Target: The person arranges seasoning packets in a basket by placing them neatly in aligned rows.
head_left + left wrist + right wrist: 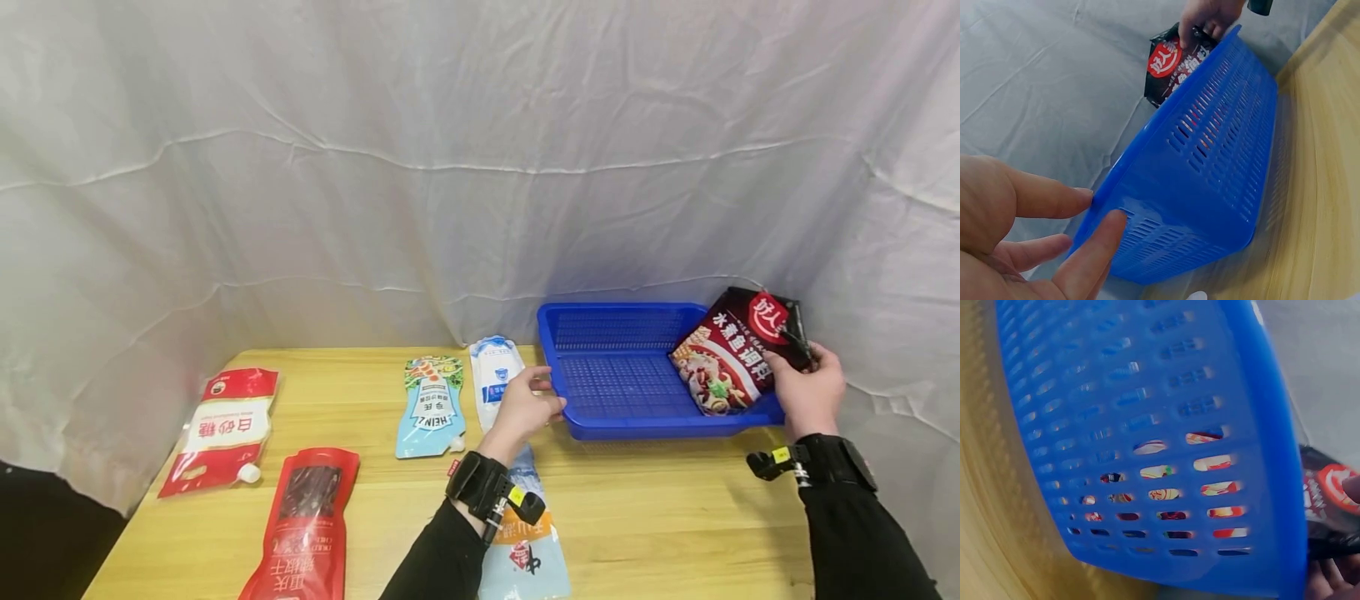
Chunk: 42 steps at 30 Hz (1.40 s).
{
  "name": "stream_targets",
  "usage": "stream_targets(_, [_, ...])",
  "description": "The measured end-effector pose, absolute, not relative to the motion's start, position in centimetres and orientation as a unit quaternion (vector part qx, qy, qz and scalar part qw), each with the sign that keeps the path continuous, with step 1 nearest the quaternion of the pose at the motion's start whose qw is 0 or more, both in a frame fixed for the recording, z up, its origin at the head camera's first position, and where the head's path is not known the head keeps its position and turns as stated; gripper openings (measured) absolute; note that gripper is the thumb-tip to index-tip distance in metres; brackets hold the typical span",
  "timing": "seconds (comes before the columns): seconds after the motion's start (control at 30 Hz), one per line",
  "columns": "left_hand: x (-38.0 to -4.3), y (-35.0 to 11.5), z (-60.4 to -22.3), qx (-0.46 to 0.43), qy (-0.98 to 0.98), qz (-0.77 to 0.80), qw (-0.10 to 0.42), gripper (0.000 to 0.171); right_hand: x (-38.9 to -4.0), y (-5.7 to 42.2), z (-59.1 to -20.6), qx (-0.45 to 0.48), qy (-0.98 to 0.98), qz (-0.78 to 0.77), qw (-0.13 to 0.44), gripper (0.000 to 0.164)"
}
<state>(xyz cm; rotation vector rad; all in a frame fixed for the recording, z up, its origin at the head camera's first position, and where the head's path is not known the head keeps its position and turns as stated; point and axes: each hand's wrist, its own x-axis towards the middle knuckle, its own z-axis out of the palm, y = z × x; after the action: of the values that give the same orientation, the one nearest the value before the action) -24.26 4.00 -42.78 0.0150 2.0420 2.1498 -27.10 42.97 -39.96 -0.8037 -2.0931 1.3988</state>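
My right hand (pixel 813 390) pinches the upper right edge of a dark red and black fish seasoning packet (pixel 723 354). The packet leans at a tilt in the right end of a blue plastic basket (pixel 622 427), its lower part inside and its top above the rim. At the basket's left end is my left hand (pixel 525 402), with fingers fairly straight and fingertips right at the rim. In the left wrist view, one fingertip (pixel 1116 222) overlaps the basket's outer wall. Through the slots in the right wrist view, parts of the packet's printed front show.
Left of the basket lie a blue Heinz pouch (pixel 432 408) and a white-and-blue packet (pixel 495 367). A light blue salt bag (pixel 525 567) lies partly under my left forearm. Farther left are a red dried chili bag (pixel 307 533) and a white sugar pouch (pixel 225 429). Grey cloth (pixel 420 208) hangs behind.
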Motion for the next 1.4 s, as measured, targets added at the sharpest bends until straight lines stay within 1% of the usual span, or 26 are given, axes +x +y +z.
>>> stream_targets(0.1, [-24.1,3.7,-42.8,0.016,0.71,0.699,0.078,0.062,-26.2,42.3,-39.5,-0.257,-0.791,0.479,0.282,0.073])
stream_targets(0.23, [-24.0,3.1,-42.6,0.028,0.746,0.664,0.051,0.064,-24.8,41.1,-38.6,-0.189,-0.828,0.414,0.327,0.078])
stream_targets(0.37, [-23.8,2.5,-42.1,0.028,0.768,0.639,0.037,0.064,-23.9,39.4,-37.9,-0.109,-0.844,0.36,0.383,0.075])
stream_targets(0.47, [-23.6,2.0,-41.6,0.03,0.776,0.63,0.028,0.063,-23.3,37.5,-37.5,-0.043,-0.85,0.342,0.398,0.072])
stream_targets(0.73, [-23.1,-0.1,-41.0,0.037,0.818,0.573,-0.023,0.057,-22.0,32.3,-37.8,0.093,-0.878,0.308,0.353,0.068])
stream_targets(0.97, [-22.4,-2.4,-40.6,0.025,0.832,0.552,-0.049,0.056,-20.8,28.9,-39.4,0.193,-0.898,0.278,0.28,0.069])
stream_targets(1.07, [-21.9,-3.4,-40.3,0.02,0.835,0.546,-0.061,0.058,-20.5,27.9,-40.2,0.227,-0.902,0.259,0.259,0.068])
stream_targets(1.23, [-20.8,-5.3,-40.1,0.001,0.844,0.528,-0.094,0.059,-20.1,26.7,-41.5,0.282,-0.9,0.23,0.24,0.064])
stream_targets(1.4, [-19.7,-7.2,-39.7,-0.018,0.858,0.498,-0.126,0.057,-19.8,26.2,-42.7,0.303,-0.897,0.221,0.235,0.058])
